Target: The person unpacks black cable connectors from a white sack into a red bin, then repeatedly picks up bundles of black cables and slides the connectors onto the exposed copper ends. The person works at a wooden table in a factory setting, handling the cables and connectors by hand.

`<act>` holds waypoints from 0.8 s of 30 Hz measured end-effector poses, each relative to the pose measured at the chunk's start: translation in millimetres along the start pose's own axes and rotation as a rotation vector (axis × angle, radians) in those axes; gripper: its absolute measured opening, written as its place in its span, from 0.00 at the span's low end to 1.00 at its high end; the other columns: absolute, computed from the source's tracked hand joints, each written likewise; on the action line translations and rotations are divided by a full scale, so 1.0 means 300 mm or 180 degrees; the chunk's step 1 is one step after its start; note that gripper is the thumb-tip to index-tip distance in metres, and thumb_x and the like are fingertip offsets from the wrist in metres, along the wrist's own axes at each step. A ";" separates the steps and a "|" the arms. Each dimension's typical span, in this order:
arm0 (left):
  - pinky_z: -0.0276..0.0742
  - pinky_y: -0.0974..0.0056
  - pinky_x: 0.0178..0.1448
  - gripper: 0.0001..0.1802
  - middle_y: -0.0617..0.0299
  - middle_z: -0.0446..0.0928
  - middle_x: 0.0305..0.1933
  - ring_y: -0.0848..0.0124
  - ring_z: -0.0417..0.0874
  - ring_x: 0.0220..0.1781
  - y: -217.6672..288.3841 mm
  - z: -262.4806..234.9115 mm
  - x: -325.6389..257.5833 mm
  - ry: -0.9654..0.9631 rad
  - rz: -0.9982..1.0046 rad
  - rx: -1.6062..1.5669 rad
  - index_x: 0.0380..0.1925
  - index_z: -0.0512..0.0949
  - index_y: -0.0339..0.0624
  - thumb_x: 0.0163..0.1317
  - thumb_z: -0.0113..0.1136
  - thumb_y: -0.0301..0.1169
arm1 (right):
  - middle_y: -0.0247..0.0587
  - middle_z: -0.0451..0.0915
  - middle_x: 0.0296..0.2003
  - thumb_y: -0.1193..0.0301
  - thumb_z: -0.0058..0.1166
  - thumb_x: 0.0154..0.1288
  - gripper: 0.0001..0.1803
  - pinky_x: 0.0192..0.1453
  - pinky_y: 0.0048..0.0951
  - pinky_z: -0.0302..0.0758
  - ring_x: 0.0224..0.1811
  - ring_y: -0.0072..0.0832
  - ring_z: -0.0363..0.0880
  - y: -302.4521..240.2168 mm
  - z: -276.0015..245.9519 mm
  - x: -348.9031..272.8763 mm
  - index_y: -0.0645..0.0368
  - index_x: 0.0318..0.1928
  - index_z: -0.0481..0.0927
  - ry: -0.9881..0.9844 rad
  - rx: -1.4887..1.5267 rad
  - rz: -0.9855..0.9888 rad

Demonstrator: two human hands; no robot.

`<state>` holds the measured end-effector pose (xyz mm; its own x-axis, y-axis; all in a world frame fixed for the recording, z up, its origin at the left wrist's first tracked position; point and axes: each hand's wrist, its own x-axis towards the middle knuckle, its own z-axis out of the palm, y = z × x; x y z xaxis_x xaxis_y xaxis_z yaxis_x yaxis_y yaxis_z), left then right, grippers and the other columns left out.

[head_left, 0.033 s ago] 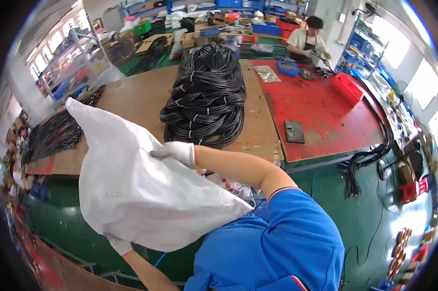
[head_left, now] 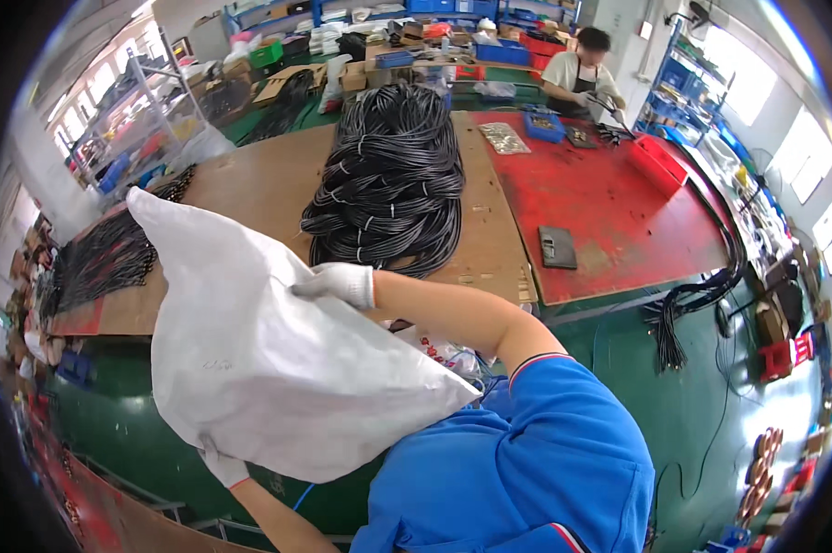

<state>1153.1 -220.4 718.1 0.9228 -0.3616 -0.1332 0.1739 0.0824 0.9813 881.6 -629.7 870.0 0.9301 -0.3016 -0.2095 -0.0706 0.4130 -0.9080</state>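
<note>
The blue bin (head_left: 546,137) on the red surface (head_left: 609,221) holds small yellowish pieces (head_left: 545,123); what the red bin (head_left: 654,172) near it holds is hard to tell. The sack (head_left: 250,369), its inside hidden, is held up at the near edge of the brown surface (head_left: 259,180): white, glossy, creased, with faint dark marks and a pointed corner at upper left. The gloved right hand (head_left: 340,284) pinches its upper edge, the gloved left hand (head_left: 221,461) its bottom.

Could not see part of the left hand (head_left: 222,466), hidden behind the white sheeting (head_left: 259,387), nor make out its faint marks (head_left: 218,365). Found the left forearm (head_left: 282,516) cut off by the lower edge, the plastic bag (head_left: 446,353) partly covered.
</note>
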 end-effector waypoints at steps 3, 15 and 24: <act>0.73 0.57 0.73 0.36 0.47 0.70 0.74 0.60 0.75 0.70 0.184 0.033 -0.093 -0.0145 0.0252 -0.0025 0.71 0.68 0.31 0.74 0.65 0.43 | 0.35 0.87 0.43 0.62 0.66 0.72 0.22 0.50 0.27 0.83 0.43 0.20 0.86 0.005 -0.111 -0.013 0.66 0.58 0.83 0.0111 -0.0092 -0.0108; 0.68 0.57 0.72 0.27 0.44 0.73 0.72 0.58 0.75 0.71 0.663 0.021 -0.463 0.0220 0.2603 0.1434 0.57 0.80 0.23 0.74 0.65 0.40 | 0.54 0.82 0.59 0.49 0.70 0.66 0.38 0.67 0.37 0.78 0.60 0.39 0.83 0.013 -0.056 0.195 0.65 0.65 0.78 0.0438 -0.2338 -0.0802; 0.69 0.50 0.69 0.27 0.45 0.78 0.59 0.50 0.78 0.62 0.851 0.302 -0.588 -0.0400 0.3372 0.2644 0.48 0.84 0.30 0.70 0.67 0.49 | 0.66 0.67 0.72 0.42 0.82 0.36 0.74 0.77 0.47 0.69 0.74 0.62 0.68 -0.126 0.616 0.155 0.56 0.82 0.56 -0.2226 -0.3859 -0.2892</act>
<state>1003.6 -219.8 1004.7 0.4375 -0.5602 0.7034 -0.8947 -0.1929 0.4028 994.2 -500.6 961.5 0.7696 0.5005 0.3965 0.6378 -0.6312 -0.4414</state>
